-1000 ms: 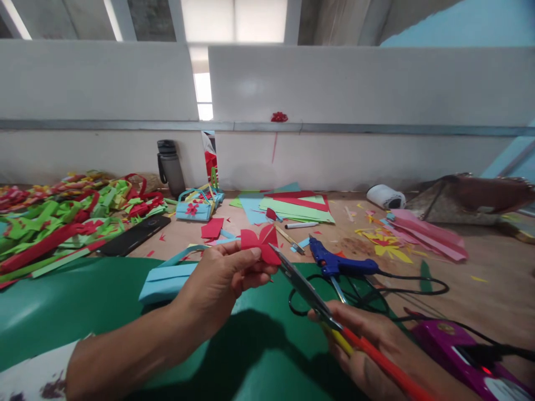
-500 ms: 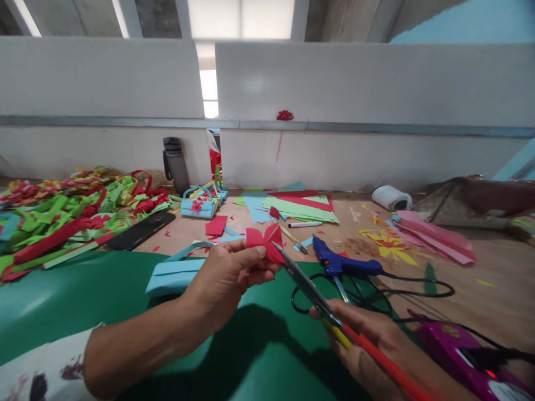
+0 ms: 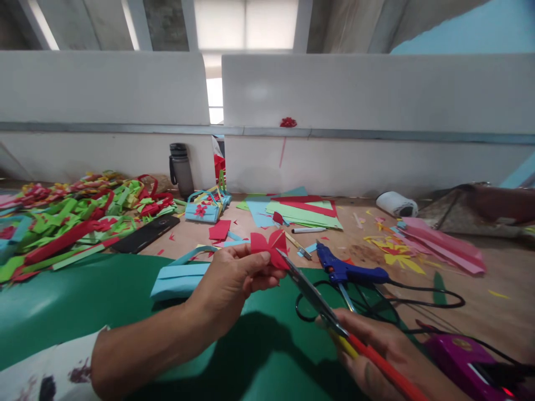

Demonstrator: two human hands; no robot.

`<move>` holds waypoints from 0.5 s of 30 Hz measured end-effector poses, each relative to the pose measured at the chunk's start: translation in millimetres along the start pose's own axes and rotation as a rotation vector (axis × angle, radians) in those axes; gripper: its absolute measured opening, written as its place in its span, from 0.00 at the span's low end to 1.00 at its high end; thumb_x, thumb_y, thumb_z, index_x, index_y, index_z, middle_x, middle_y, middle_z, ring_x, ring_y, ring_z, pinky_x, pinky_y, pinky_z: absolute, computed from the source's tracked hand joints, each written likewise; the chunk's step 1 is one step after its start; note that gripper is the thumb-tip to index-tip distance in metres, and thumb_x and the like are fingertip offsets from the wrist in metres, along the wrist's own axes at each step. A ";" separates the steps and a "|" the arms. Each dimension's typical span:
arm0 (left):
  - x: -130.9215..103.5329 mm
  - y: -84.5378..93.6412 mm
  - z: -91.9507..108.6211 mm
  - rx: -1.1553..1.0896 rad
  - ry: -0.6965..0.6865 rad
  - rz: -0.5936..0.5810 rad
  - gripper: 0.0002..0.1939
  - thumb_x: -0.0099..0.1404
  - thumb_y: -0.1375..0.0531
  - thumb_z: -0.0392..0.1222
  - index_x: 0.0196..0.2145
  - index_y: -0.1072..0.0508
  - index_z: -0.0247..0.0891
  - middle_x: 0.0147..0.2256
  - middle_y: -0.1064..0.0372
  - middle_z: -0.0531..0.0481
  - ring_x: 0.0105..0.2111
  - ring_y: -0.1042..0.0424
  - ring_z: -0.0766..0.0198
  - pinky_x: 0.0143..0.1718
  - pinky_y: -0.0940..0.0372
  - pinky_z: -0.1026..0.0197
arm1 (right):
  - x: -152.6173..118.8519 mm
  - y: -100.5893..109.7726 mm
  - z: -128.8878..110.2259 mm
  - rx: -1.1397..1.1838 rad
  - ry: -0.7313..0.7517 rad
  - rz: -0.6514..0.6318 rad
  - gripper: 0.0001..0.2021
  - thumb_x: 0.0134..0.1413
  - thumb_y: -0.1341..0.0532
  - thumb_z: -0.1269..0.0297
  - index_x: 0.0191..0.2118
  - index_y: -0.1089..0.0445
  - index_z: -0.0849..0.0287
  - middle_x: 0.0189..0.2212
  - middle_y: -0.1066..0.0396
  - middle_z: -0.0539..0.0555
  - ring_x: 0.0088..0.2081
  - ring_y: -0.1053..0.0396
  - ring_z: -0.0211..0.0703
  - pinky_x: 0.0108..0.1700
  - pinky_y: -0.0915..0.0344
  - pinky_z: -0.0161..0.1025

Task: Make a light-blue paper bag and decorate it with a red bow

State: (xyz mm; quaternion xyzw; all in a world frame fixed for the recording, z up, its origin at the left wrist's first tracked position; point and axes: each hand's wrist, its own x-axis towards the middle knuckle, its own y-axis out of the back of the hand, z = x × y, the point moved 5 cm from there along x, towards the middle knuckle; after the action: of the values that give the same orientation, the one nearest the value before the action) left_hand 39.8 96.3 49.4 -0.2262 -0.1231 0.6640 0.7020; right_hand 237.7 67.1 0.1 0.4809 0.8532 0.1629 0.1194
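Observation:
A red paper flower shape is pinched between the thumb and fingers of my left hand. My right hand is wrapped round the orange and yellow handles of a pair of scissors. The scissor tips touch the right side of the red paper, and the blades look nearly together. Below and left of the paper, partly behind my left wrist, lies a light blue paper bag with a handle. Both hands are above a green surface.
A blue glue gun with a black cable lies right of centre, a magenta device at the lower right. Farther back are coloured sheets, a small blue bag, a bottle, a phone and piled paper pieces.
The whole view has shifted slightly, so things appear a little lower and farther right. Both hands keep their holds, and the scissor tips remain at the red paper.

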 end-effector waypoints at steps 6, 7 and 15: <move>0.6 1.0 -0.5 -0.004 -0.002 -0.007 0.06 0.53 0.35 0.35 0.26 0.27 0.28 0.25 0.28 0.46 0.26 0.28 0.65 0.29 0.32 0.65 | -5.0 6.4 -15.6 -0.074 0.010 0.039 0.23 0.49 0.43 0.41 0.42 0.28 0.52 0.19 0.36 0.50 0.21 0.39 0.40 0.19 0.40 0.31; 0.4 1.1 -0.4 -0.002 -0.002 -0.005 0.06 0.53 0.35 0.35 0.26 0.27 0.28 0.25 0.28 0.46 0.26 0.28 0.65 0.29 0.32 0.65 | -5.2 7.3 -17.5 -0.085 0.013 0.044 0.24 0.49 0.43 0.40 0.43 0.28 0.53 0.19 0.35 0.51 0.21 0.39 0.40 0.19 0.40 0.31; -0.3 -1.2 2.2 0.046 -0.010 -0.018 0.07 0.52 0.35 0.36 0.26 0.27 0.28 0.24 0.28 0.45 0.26 0.29 0.65 0.29 0.33 0.65 | -4.5 7.6 -21.2 -0.139 0.008 0.053 0.27 0.49 0.45 0.39 0.45 0.29 0.54 0.20 0.34 0.50 0.20 0.40 0.37 0.19 0.41 0.28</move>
State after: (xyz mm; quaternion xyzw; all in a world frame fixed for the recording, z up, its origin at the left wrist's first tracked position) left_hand 39.8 96.3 52.0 -0.2057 -0.1133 0.6614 0.7123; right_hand 238.3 63.4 22.8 0.4931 0.8273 0.2268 0.1449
